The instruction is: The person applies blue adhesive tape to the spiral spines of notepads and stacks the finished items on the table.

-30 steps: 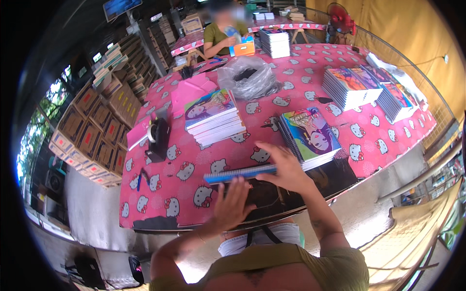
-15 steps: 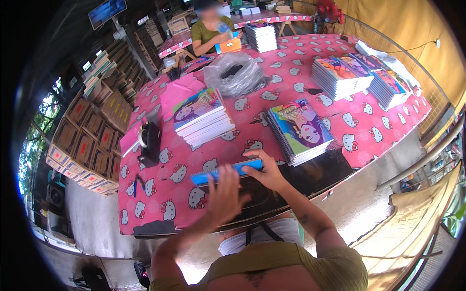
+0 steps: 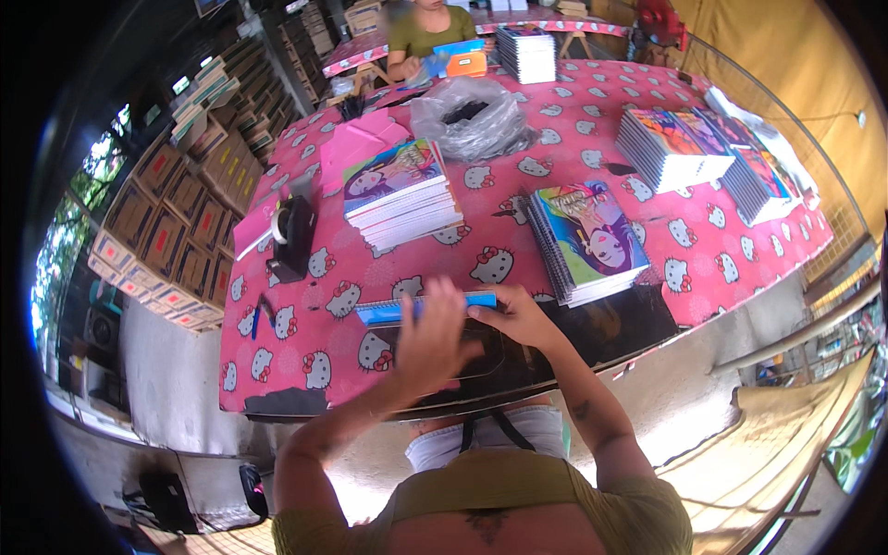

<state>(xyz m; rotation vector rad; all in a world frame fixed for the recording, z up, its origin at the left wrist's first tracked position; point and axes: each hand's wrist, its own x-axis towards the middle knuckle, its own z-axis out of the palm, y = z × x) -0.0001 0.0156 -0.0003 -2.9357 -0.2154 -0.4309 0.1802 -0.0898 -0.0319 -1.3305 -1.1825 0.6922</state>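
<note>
A blue spiral notebook (image 3: pixel 384 313) stands tilted at the table's near edge, its narrow side toward me. My right hand (image 3: pixel 520 319) grips its right end, thumb in front. My left hand (image 3: pixel 430 338) is across its middle, fingers stretched upward and thumb apart, somewhat blurred; whether the palm presses on the notebook I cannot tell. Just beyond my right hand lies a stack of spiral notebooks (image 3: pixel 592 236) with a drawn face on the cover. Farther left is a fanned stack of similar books (image 3: pixel 402 194), whose white page edges face me.
A black tape dispenser (image 3: pixel 294 240) and a blue pen (image 3: pixel 256 322) lie at the left. Pink sheets (image 3: pixel 361 139) and a clear plastic bag (image 3: pixel 472 120) are farther back. More notebook stacks (image 3: pixel 671 153) sit at the far right. Across the table a person (image 3: pixel 430 42) handles an orange-and-blue notebook.
My view has shifted, so the table's things sit higher. My left hand has moved right along the blue notebook, while my right hand keeps its end.
</note>
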